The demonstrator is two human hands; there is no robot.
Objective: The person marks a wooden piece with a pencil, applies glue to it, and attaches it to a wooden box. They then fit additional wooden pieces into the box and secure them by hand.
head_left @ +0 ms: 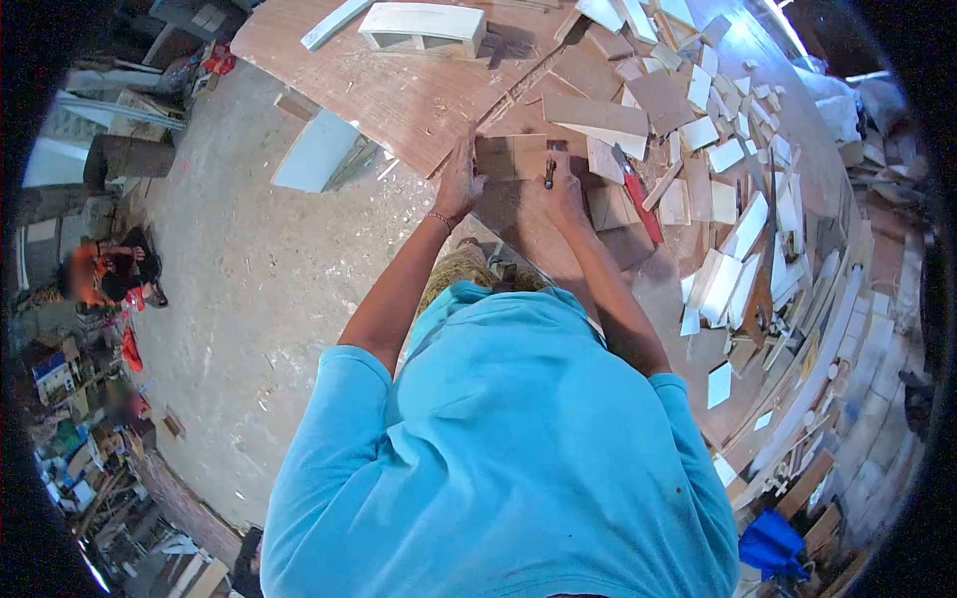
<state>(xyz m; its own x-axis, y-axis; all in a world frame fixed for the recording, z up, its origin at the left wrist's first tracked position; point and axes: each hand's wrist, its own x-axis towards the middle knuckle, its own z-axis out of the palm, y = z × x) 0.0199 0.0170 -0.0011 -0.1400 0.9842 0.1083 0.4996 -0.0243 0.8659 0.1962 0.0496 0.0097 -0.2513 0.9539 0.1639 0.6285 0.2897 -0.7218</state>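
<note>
One small dark tool [549,174] sits in the curled fingers of the right hand [566,199], over a flat brown wooden board [508,161] on the near part of the brown wooden desk [379,90]. The left hand [459,189] is at the board's left end, fingers outstretched; contact is unclear. Right of them, a red-handled tool [640,202] lies among loose, unjoined pale offcuts [725,154]. Far off, a cream, open-fronted wooden frame [424,25] looks already joined.
</note>
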